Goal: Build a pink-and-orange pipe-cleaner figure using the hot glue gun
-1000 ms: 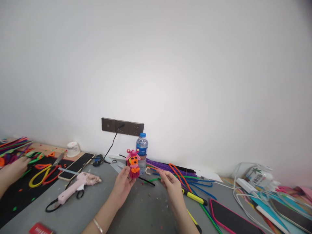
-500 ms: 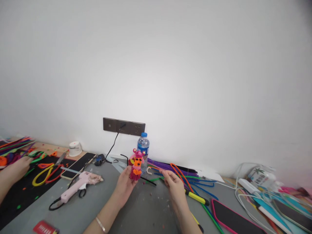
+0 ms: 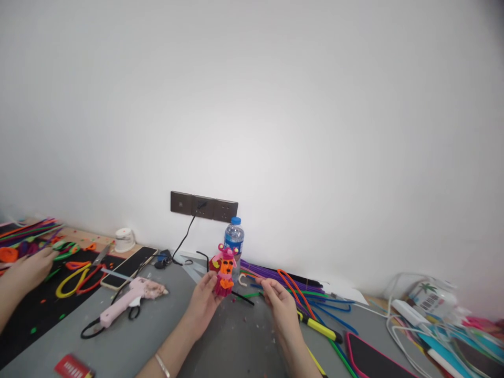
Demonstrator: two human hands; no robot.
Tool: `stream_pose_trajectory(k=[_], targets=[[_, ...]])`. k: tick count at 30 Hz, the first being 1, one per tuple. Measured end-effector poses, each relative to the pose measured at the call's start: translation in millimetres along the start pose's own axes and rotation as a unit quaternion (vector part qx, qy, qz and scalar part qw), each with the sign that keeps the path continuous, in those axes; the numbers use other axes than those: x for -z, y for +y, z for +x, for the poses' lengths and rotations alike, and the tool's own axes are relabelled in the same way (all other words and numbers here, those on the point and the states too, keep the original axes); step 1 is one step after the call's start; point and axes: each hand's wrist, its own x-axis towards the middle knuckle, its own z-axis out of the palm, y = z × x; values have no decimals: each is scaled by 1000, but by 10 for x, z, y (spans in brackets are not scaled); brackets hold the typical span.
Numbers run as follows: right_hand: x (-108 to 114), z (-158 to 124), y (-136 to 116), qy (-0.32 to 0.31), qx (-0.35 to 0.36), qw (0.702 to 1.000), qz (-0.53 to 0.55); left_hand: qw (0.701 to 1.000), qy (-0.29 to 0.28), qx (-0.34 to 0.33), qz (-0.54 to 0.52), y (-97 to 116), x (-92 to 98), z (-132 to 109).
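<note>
My left hand is closed around a small pipe-cleaner figure, holding it upright above the grey table. The figure has an orange face, a pink hat with two knobs on top and a magenta lower part. A black pipe cleaner sticks out beside its base. To the right, my right hand has thumb and forefinger pinched together, apart from the figure; what they hold, if anything, is too small to name. A pale curled hook shows between the figure and those fingertips. Right behind the figure stands a water bottle.
Left of me lie a pink glue gun, a phone, scissors and a red packet. Another person's hand works at far left. Purple pipe cleaners, a yellow cutter and a pink-edged phone are at right.
The whole view has shifted slightly. My right fingertips have come a little closer to the figure, while my left hand keeps its hold on it.
</note>
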Motion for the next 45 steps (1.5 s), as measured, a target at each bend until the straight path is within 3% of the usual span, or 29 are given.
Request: stream_pose_trajectory(k=[11, 17, 27, 31, 36, 45], targets=[[37, 66, 146, -22, -4, 999, 29, 999, -37, 12, 37, 0, -37, -59], [-15, 28, 148, -54, -6, 998, 45, 999, -20, 19, 43, 13, -83, -93], [-74, 6, 83, -27, -36, 993, 113, 996, -34, 46, 72, -12, -37, -103], [-46, 15, 89, -25, -39, 993, 110, 994, -64, 49, 70, -6, -74, -141], [-38, 7, 77, -57, 9, 994, 89, 989, -112, 60, 76, -9, -108, -188], [-22, 20, 88, -49, -6, 993, 109, 994, -67, 52, 75, -38, -54, -145]])
